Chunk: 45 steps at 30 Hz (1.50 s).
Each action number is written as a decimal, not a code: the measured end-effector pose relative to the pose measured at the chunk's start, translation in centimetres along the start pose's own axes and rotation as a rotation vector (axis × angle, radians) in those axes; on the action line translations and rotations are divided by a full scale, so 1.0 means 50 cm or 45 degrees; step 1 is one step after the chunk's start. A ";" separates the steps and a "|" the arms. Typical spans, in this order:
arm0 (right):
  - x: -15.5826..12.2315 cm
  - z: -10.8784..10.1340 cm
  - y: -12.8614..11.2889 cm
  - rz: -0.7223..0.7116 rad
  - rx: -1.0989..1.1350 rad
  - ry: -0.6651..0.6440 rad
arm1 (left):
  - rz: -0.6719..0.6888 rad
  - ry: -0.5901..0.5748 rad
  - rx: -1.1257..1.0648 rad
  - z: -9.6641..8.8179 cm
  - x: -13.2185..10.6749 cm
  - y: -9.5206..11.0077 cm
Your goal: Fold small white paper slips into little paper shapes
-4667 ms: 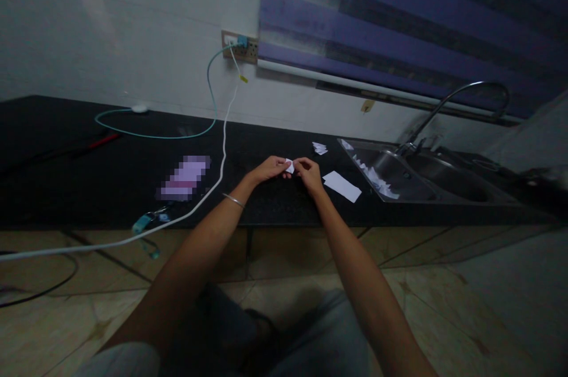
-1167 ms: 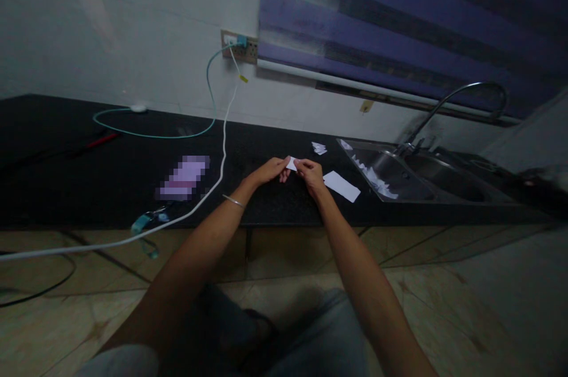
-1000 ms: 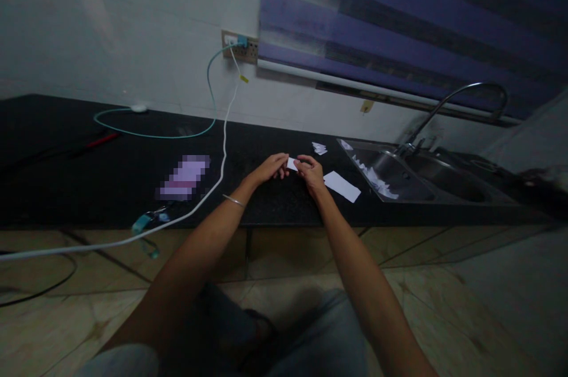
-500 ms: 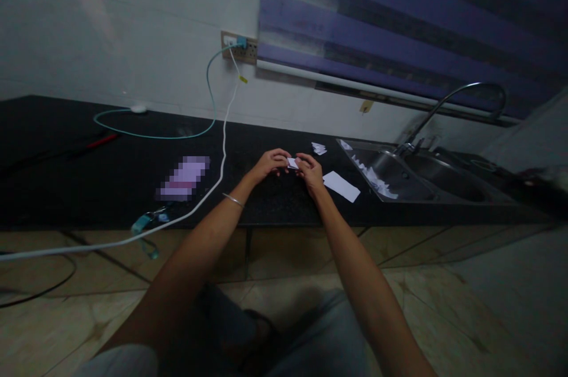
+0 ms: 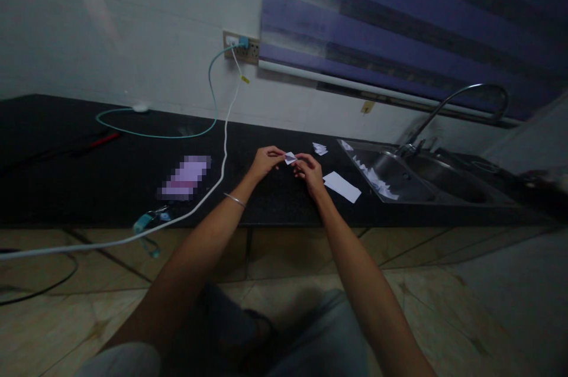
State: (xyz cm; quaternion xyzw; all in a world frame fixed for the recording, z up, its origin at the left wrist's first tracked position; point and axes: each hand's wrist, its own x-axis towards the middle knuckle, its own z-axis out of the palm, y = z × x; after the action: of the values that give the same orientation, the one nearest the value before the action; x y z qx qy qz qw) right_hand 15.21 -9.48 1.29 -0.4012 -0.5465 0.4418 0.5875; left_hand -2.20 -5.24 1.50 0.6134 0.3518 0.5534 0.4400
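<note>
Both my hands are stretched over a black countertop (image 5: 89, 176). My left hand (image 5: 265, 161) and my right hand (image 5: 307, 171) each pinch one end of a small white piece of paper (image 5: 290, 157) held between them, just above the counter. A thin bracelet (image 5: 234, 200) circles my left wrist. A larger white slip of paper (image 5: 341, 186) lies flat on the counter just right of my right hand. Small white paper scraps (image 5: 319, 148) lie behind it.
A steel sink (image 5: 399, 176) with paper scraps inside and a curved tap (image 5: 461, 96) sits at the right. A white cable (image 5: 213, 187) and a teal cable (image 5: 177, 131) run from a wall socket (image 5: 241, 48). A blurred purple flat object (image 5: 185, 176) lies left. Striped blinds (image 5: 399, 16) hang above.
The hands have stayed in place, working the small paper. In the last half second the left hand has lifted slightly and the paper now sticks out between the fingertips.
</note>
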 end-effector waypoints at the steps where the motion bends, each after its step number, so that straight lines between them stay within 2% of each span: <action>1: 0.000 0.000 0.000 0.000 -0.006 0.006 | 0.002 0.003 0.007 0.000 0.000 -0.001; 8: -0.001 0.001 -0.002 -0.029 -0.003 0.114 | 0.000 -0.071 -0.077 0.005 -0.007 0.009; 18: -0.004 0.004 -0.008 0.007 0.033 0.134 | -0.032 -0.048 -0.029 0.006 -0.012 0.020; 30: 0.000 0.003 0.004 -0.135 -0.073 0.102 | -0.005 -0.142 -0.064 0.006 -0.018 0.026; 35: 0.001 0.004 0.005 -0.099 -0.058 0.069 | -0.028 -0.200 -0.027 0.005 -0.023 0.030; 45: -0.008 0.010 -0.012 -0.059 -0.050 0.029 | 0.013 -0.185 -0.029 0.007 -0.019 0.026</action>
State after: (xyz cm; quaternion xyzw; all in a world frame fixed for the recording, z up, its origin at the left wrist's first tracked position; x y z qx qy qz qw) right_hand 14.75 -10.04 1.76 -0.4051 -0.5574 0.4126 0.5958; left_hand -2.06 -6.64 2.34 0.6486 0.3096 0.5137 0.4687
